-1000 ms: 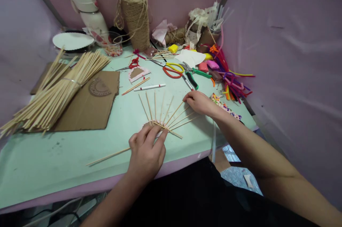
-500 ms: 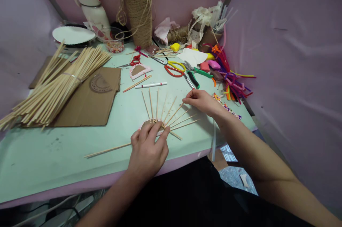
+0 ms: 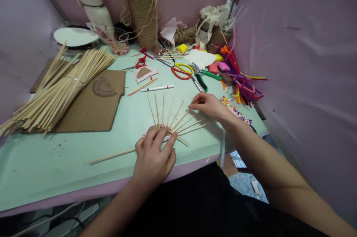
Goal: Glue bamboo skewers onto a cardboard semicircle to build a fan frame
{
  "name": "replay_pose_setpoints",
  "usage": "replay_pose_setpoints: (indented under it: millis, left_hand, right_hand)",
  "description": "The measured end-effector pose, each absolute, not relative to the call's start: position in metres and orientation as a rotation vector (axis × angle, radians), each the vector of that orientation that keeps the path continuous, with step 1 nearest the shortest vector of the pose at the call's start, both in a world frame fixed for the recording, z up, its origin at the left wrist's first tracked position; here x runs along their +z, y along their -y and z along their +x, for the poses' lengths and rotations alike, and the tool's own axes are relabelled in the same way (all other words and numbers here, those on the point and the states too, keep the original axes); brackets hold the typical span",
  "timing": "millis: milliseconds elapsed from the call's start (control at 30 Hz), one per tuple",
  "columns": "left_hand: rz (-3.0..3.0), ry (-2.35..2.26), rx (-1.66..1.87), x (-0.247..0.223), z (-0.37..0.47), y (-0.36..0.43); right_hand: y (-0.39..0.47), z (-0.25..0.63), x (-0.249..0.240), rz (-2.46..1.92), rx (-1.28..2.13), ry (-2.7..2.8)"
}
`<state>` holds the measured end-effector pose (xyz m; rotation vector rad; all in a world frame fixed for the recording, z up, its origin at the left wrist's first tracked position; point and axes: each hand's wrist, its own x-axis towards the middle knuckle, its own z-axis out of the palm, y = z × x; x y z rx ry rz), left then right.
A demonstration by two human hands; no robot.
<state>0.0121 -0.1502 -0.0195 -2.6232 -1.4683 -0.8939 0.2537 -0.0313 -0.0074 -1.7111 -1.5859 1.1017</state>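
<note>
My left hand lies over a small cardboard piece with a pink-and-white edge, its fingers spread and fingertips pressing on the inner ends of several thin wooden sticks. These sticks fan out from the piece across the table. With thumb and fingers my right hand pinches the outer end of one wooden stick in the fan. A longer stick reaches out leftward from beside my left hand. Part of the cardboard piece is hidden under my fingers.
A bundle of wooden sticks rests on a cardboard sheet at left. Beyond the fan lie a white pen, scissors and green-handled pruners. Pipe cleaners are at right; a twine spool and bottle stand behind.
My right hand has shifted very slightly left, still pinching the stick. My left hand stays on the cardboard piece; the whole view has moved a little.
</note>
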Motion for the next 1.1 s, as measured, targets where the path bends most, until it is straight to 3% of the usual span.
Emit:
replay_pose_setpoints:
  millis: [233, 467, 800, 1100]
  left_hand:
    - [-2.655, 1.446, -0.963, -0.02, 0.009, 0.151]
    - [-2.427, 1.443, -1.433, -0.021, -0.005, 0.15]
    - [-2.458, 1.627, -1.003, -0.023, 0.001, 0.155]
    - [-2.458, 1.664, -0.835, -0.025, 0.005, 0.156]
  right_hand:
    - [0.031, 0.253, -0.014, -1.688, 1.14, 1.59]
    - [0.034, 0.247, -0.008, -1.725, 1.097, 1.608]
    - [0.038, 0.244, -0.005, -1.728, 1.037, 1.631]
    - [0.038, 0.246, -0.007, -1.688, 1.007, 1.645]
